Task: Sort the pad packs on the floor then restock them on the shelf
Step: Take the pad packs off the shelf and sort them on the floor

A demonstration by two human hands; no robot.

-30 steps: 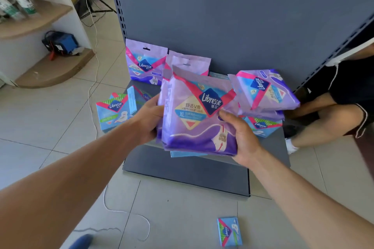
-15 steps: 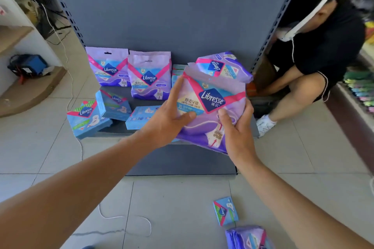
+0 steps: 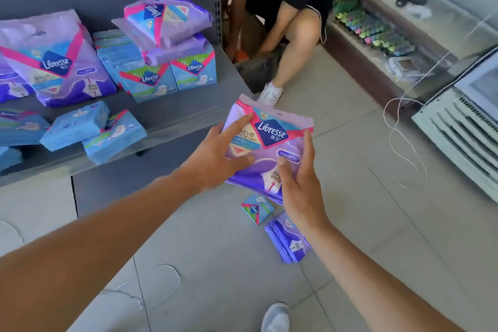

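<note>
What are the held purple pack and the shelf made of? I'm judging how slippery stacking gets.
Purple pack: seemingly thin plastic film with a soft sheen, creasing where the left hand and right hand hold it. Shelf: likely painted metal, matte grey, with a thin rigid edge.

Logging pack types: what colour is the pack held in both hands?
Purple pack with a pink band and dark blue logo diamond; head view.
</note>
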